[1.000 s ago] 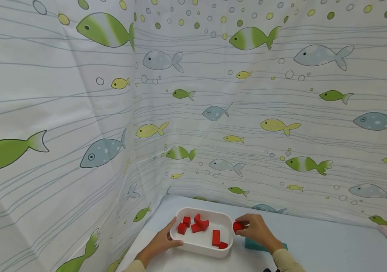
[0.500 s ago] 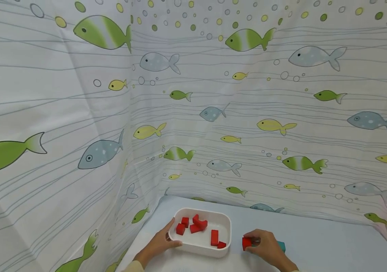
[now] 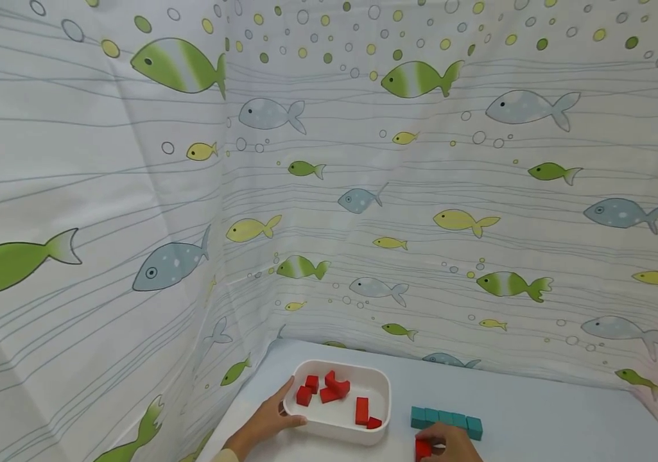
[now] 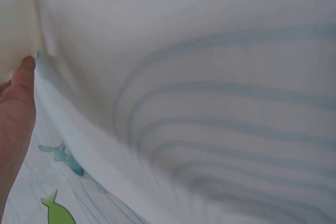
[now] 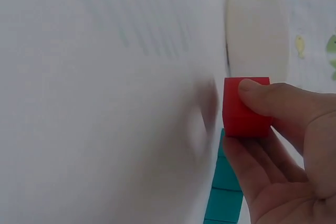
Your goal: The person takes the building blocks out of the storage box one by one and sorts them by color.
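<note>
My right hand [image 3: 450, 444] pinches a red block [image 5: 247, 107] between thumb and fingers, low over the table, just in front of a row of teal blocks [image 3: 446, 420]. In the right wrist view the thumb lies on the block's face and the fingers are beneath it. My left hand [image 3: 268, 417] holds the left front corner of a white tray [image 3: 388, 401], thumb along the front wall and fingers up the left side. Inside the tray lie several red blocks [image 3: 361, 410], among them cubes, an arch and longer pieces. Only part of the left hand [image 4: 18, 108] shows in its wrist view.
A pale table [image 3: 536, 423] carries the tray and blocks. Behind and to the left hangs a white curtain [image 3: 329, 301] printed with fish, close to the table's back and left edges.
My right hand has carried the red block from beside the tray's right wall toward the table's front, uncovering the teal row. The left hand stays at the tray. The view has shifted slightly.
</note>
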### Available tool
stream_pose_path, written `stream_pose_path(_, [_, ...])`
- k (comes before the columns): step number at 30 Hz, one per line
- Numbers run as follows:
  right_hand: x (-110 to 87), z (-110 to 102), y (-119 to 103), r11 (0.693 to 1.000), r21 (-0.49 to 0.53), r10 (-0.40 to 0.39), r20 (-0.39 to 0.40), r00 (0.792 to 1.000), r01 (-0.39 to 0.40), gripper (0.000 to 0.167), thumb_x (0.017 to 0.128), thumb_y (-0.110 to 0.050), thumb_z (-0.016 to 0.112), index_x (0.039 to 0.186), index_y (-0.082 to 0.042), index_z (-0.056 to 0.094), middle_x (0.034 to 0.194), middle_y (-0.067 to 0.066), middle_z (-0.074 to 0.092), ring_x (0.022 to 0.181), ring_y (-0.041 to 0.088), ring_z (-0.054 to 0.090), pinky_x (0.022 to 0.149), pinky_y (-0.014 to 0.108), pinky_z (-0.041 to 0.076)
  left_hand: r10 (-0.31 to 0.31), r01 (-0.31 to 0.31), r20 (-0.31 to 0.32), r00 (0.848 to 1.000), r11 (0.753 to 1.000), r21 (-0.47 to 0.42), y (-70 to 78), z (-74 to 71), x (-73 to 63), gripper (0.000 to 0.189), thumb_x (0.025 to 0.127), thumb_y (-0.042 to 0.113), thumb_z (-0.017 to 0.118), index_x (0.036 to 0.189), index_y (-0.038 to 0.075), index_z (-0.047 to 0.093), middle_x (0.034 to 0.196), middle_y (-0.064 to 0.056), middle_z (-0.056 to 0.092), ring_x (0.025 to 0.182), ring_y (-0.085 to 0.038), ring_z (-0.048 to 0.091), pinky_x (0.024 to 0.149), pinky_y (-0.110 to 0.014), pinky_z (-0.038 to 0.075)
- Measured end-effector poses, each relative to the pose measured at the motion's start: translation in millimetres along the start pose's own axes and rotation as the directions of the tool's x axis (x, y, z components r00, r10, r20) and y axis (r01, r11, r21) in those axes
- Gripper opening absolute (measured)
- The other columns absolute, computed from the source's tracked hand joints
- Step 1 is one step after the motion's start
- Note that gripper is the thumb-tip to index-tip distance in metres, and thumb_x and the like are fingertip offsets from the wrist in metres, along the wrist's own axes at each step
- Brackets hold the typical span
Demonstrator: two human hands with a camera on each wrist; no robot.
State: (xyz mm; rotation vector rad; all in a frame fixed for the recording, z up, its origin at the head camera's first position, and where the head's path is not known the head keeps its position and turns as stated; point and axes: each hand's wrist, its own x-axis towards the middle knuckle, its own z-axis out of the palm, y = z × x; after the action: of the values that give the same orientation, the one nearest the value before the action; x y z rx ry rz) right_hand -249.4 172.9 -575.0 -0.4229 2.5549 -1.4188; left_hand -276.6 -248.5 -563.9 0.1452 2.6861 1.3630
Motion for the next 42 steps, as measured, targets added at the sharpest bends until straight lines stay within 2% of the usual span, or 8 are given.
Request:
stream_pose_path(4, [-2.0,2,1,0.999,0.002,0.033,0.010,0.999,-0.033,0.042,0.069,-0.019,0.088,0.102,0.001,0.073,0.096,0.008,0.068,0.084,0.025,0.065,0.074,0.046,0.059,-0.013,0.013,-0.003,1.000,1.000,-0.004,0.9,-1.1,-0.8,0.110,0.074,0.048,0.082,0.155,0.006,0.021,0.153,-0.027,0.030,0.133,-0.046,0.039,0.100,-0.052,0.045])
stream_pose_path(10, [-3.7,4,5,0.997,-0.013,0.078,0.028,0.997,-0.078,0.053,0.065,-0.036,0.090,0.103,-0.003,0.074,0.100,0.008,0.069,0.084,0.023,0.064,0.076,0.047,0.059,-0.001,0.001,0.000,1.000,1.000,-0.018,-2.4,-0.3,1.1,0.109,0.075,0.046,0.082,0.155,0.006,0.020,0.153,-0.026,0.029,0.134,-0.045,0.038,0.101,-0.051,0.044])
stream_pose_path(20, [-5.6,6,10,0.997,-0.010,0.079,0.026,0.996,-0.079,0.057,0.065,-0.039,0.090,0.106,-0.004,0.073,0.103,0.007,0.068,0.086,0.022,0.062,0.080,0.048,0.058,-0.005,0.005,0.000,1.000,1.000,-0.022,-1.1,1.7,0.5,0.109,0.075,0.047,0.081,0.155,0.006,0.020,0.153,-0.026,0.029,0.134,-0.047,0.037,0.100,-0.053,0.044])
stream_pose_path(30, [-6.5,4,15,0.999,-0.039,0.019,0.053,0.998,-0.017,0.062,0.063,-0.042,0.090,0.111,-0.007,0.072,0.105,0.005,0.068,0.088,0.022,0.062,0.079,0.050,0.057,-0.013,0.013,0.001,1.000,1.000,-0.028,-2.6,2.6,1.4,0.109,0.076,0.047,0.081,0.156,0.006,0.018,0.154,-0.025,0.029,0.135,-0.045,0.037,0.101,-0.052,0.044])
stream_pose_path(36, [-2.5,2,10,0.998,-0.017,0.055,0.090,0.994,-0.054,0.067,0.064,-0.042,0.090,0.116,-0.006,0.070,0.112,0.009,0.067,0.095,0.027,0.063,0.080,0.052,0.057,-0.002,0.002,0.003,1.000,0.999,-0.035,-2.8,1.8,3.3,0.109,0.076,0.047,0.081,0.156,0.006,0.018,0.154,-0.025,0.029,0.135,-0.044,0.037,0.102,-0.051,0.043])
stream_pose_path(40, [3.2,-2,0,1.000,-0.013,0.028,0.093,0.995,-0.027,0.059,0.072,-0.037,0.086,0.117,-0.003,0.067,0.113,0.010,0.067,0.099,0.030,0.063,0.082,0.050,0.056,-0.002,0.002,0.001,1.000,0.999,-0.033,-3.2,1.1,2.6,0.110,0.076,0.047,0.081,0.156,0.007,0.018,0.154,-0.024,0.029,0.136,-0.044,0.037,0.103,-0.050,0.042])
stream_pose_path(42, [8.1,-3,-8,0.999,-0.023,-0.021,0.083,0.996,0.023,0.056,0.077,-0.038,0.082,0.118,-0.003,0.067,0.113,0.010,0.068,0.101,0.031,0.064,0.082,0.048,0.057,-0.004,0.004,-0.001,1.000,0.999,-0.031,-3.2,0.6,1.0,0.110,0.075,0.047,0.081,0.156,0.007,0.018,0.154,-0.025,0.029,0.135,-0.044,0.037,0.102,-0.050,0.042])
